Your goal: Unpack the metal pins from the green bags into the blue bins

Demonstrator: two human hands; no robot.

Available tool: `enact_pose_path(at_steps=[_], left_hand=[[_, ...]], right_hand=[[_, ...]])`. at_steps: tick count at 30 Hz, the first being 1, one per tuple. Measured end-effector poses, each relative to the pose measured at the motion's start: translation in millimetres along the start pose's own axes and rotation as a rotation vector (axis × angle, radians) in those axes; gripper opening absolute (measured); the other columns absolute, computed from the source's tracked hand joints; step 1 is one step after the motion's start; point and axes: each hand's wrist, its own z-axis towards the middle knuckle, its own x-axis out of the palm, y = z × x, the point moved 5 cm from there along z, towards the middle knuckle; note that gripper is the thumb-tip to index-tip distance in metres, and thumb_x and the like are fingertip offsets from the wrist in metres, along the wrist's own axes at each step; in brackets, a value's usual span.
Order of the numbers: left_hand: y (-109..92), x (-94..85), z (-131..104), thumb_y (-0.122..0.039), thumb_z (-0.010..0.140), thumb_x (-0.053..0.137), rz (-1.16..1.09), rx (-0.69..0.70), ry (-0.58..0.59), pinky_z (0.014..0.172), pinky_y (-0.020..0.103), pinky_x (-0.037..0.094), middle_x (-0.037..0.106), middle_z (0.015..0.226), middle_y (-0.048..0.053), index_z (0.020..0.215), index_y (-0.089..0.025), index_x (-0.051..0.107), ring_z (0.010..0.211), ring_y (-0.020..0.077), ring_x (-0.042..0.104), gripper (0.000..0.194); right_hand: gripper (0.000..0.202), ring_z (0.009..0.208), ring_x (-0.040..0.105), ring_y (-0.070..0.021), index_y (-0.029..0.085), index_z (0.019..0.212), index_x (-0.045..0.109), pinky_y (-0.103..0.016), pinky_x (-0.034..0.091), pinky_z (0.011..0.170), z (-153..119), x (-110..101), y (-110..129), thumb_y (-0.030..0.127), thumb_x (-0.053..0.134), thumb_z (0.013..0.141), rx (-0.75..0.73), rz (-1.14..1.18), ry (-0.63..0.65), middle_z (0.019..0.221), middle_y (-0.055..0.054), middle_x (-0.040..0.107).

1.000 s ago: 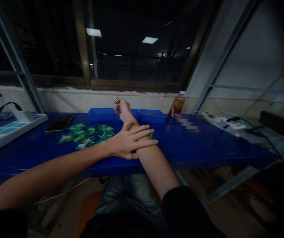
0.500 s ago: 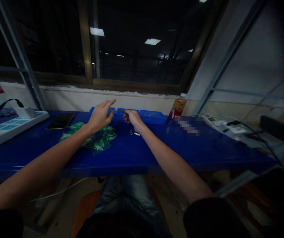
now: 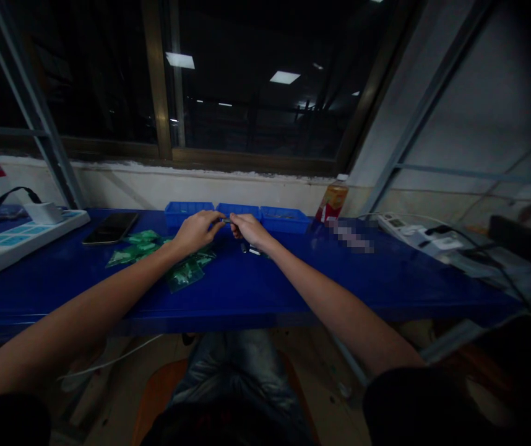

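A small, thin, dark piece (image 3: 226,220) is held between my two hands, in front of the blue bins. My left hand (image 3: 199,230) pinches its left end between thumb and fingertips. The fingers of my right hand (image 3: 247,229) are closed on its right end. Below my right hand, a small dark part (image 3: 245,247) and a short white piece (image 3: 255,251) lie on the blue table (image 3: 247,285). Green plastic packets (image 3: 185,274) are spread under and beside my left forearm.
Three blue bins (image 3: 284,214) stand along the wall. A phone (image 3: 111,227) and a white power strip (image 3: 24,238) lie at left. At right are a drink bottle (image 3: 333,199) and another power strip with plugs (image 3: 426,240).
My left hand has moved right and down from above the bins, and its spread fingers have closed on the small piece in my right hand.
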Motion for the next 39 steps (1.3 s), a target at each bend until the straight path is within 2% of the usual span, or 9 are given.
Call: enact_pose_path(at_steps=[4,8,15,19,22,26,29,34,39], left_hand=[[0,1.4,0,-0.034,0.088,0.034,-0.024,-0.081,0.015,0.069,0.029,0.043,0.066,0.086,0.006,0.094,-0.019,0.060,0.077,0.0188,0.060,0.030],[-1,1.7,0,-0.036,0.089,0.029,-0.127,-0.133,0.043,0.065,0.027,0.042,0.066,0.077,0.004,0.082,-0.016,0.061,0.071,0.0171,0.059,0.038],[5,15.7,-3,-0.037,0.090,0.025,-0.235,-0.132,0.142,0.067,0.027,0.043,0.066,0.076,0.003,0.085,-0.017,0.061,0.069,0.0159,0.060,0.042],[-8,32.5,-5,-0.034,0.087,0.036,-0.104,0.047,0.298,0.076,0.031,0.043,0.065,0.089,0.005,0.107,-0.019,0.058,0.083,0.0192,0.058,0.032],[-27,39.3,-6,-0.028,0.085,0.043,-0.006,0.240,0.330,0.087,0.034,0.039,0.059,0.107,0.007,0.119,-0.023,0.052,0.097,0.0210,0.052,0.035],[-36,44.3,-7,-0.025,0.086,0.043,-0.019,0.302,0.369,0.089,0.033,0.037,0.060,0.106,0.006,0.110,-0.023,0.057,0.099,0.0197,0.050,0.028],[-26,46.0,-7,-0.023,0.085,0.044,-0.067,0.230,0.352,0.088,0.031,0.038,0.062,0.099,0.005,0.104,-0.020,0.058,0.097,0.0182,0.052,0.023],[-13,47.5,-8,-0.027,0.082,0.050,-0.059,0.155,0.315,0.084,0.031,0.040,0.063,0.092,0.005,0.094,-0.019,0.059,0.090,0.0187,0.055,0.017],[-9,44.9,-9,-0.029,0.082,0.049,-0.029,0.103,0.279,0.080,0.033,0.042,0.062,0.087,0.007,0.087,-0.017,0.059,0.086,0.0210,0.054,0.017]], right_hand=[[0.028,0.048,0.043,-0.0083,0.018,0.072,0.049,-0.020,0.033,0.050,-2,-7,6,0.043,0.043,0.083,-0.200,-0.175,-0.036,0.053,0.005,0.045],[0.025,0.049,0.041,-0.0077,0.018,0.095,0.050,-0.020,0.032,0.050,-10,-6,13,0.032,0.056,0.074,-0.379,-0.244,0.020,0.057,0.008,0.043],[0.017,0.052,0.043,-0.0092,0.016,0.080,0.057,-0.021,0.031,0.051,-4,-20,16,0.030,0.047,0.079,-0.364,-0.403,0.007,0.057,0.004,0.048],[0.034,0.057,0.047,-0.0123,0.016,0.066,0.057,-0.023,0.031,0.055,20,-53,12,0.035,0.037,0.085,-0.333,-0.546,-0.174,0.056,-0.001,0.052],[0.034,0.059,0.049,-0.0144,0.016,0.064,0.057,-0.025,0.031,0.057,37,-72,-3,0.037,0.039,0.084,-0.288,-0.657,-0.291,0.059,-0.003,0.055],[0.022,0.065,0.051,-0.0167,0.016,0.085,0.059,-0.026,0.034,0.061,37,-82,-21,0.034,0.049,0.078,-0.277,-0.719,-0.408,0.068,-0.004,0.058],[0.030,0.068,0.051,-0.0167,0.016,0.100,0.054,-0.026,0.036,0.064,23,-78,-17,0.032,0.053,0.075,-0.380,-0.705,-0.411,0.074,-0.003,0.057],[0.015,0.067,0.048,-0.0151,0.018,0.082,0.054,-0.025,0.034,0.063,2,-55,6,0.027,0.042,0.079,-0.469,-0.637,-0.302,0.071,-0.002,0.054],[0.013,0.065,0.045,-0.0148,0.019,0.070,0.051,-0.026,0.031,0.062,-9,-23,19,0.017,0.038,0.075,-0.524,-0.724,-0.184,0.067,-0.001,0.050]])
